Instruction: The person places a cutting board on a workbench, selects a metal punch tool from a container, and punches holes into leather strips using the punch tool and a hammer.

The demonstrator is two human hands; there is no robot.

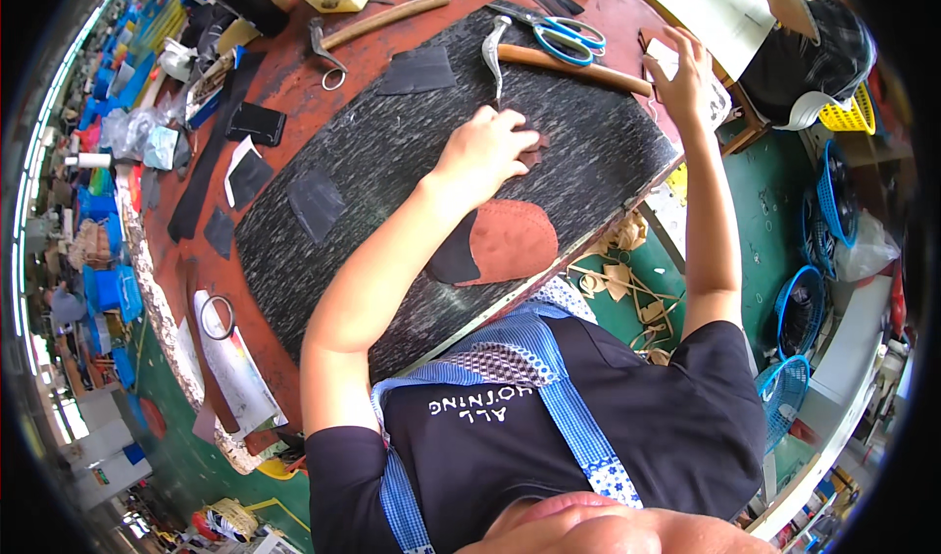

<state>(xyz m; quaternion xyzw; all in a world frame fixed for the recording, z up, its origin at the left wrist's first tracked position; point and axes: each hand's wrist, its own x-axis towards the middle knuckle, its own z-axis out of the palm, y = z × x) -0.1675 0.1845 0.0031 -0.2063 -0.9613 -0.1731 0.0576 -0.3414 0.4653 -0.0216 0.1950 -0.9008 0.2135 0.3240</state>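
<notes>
My left hand (482,154) is over the dark speckled board (382,142), its fingers curled down on a small dark brown piece (534,152), mostly hidden beneath them. Beyond those fingers lies a hammer (569,68) with a curved metal head and a wooden handle. Raised at the board's far right corner, my right hand (684,81) has its thumb and fingers apart. Close to its fingertips are pale, brown-edged flat pieces (663,56). Nearer my body, a reddish-brown rounded leather piece (515,242) lies against a black piece (455,257).
Blue-handled scissors (570,40) lie by the hammer. Black cut pieces (417,71) are scattered on the board. A second hammer (387,22) rests on the red table (294,93). Scraps (627,279) litter the green floor. Blue baskets (799,309) stand at right; another person (814,54) sits at far right.
</notes>
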